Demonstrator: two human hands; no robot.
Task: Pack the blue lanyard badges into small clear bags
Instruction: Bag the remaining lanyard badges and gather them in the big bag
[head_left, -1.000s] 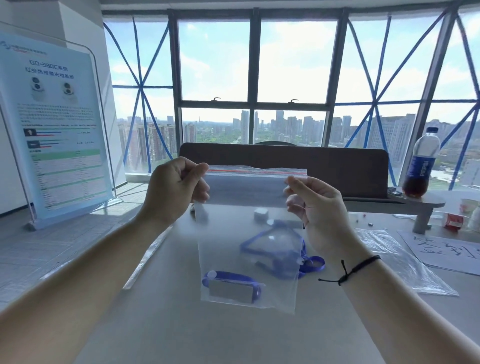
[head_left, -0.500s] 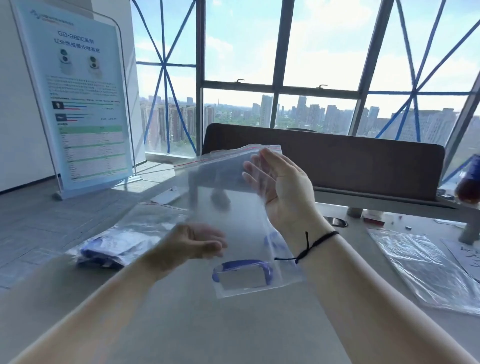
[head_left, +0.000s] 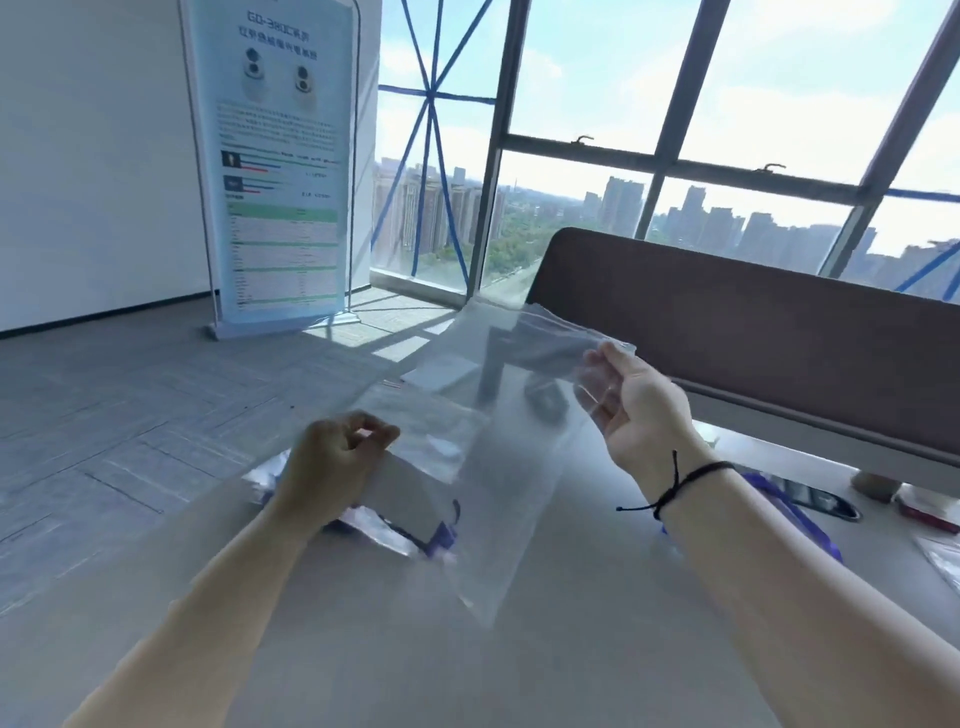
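My right hand (head_left: 634, 415) holds a clear zip bag (head_left: 509, 493) by its top edge; the bag hangs slanting down over the grey table (head_left: 571, 649), and I see nothing blue inside it. Lower left, my left hand (head_left: 337, 462) has curled fingers pinching the edge of a second clear bag (head_left: 431, 436). Just below that hand lies a blue lanyard badge (head_left: 415, 519) in clear plastic, part of a small pile of packed bags (head_left: 265, 478) at the table's left edge. Another blue lanyard (head_left: 784, 512) lies on the table behind my right forearm.
A dark flat object (head_left: 826, 506) sits past the right-hand lanyard, with a red item (head_left: 930, 514) beyond it. More clear plastic (head_left: 940, 561) shows at the right edge. A brown divider panel (head_left: 753, 332) closes the table's far side. A poster stand (head_left: 280, 171) is on the floor, left.
The view has swung left. My left hand has dropped toward the pile at the table's left edge and now pinches clear plastic. My right hand still holds its bag by the top.
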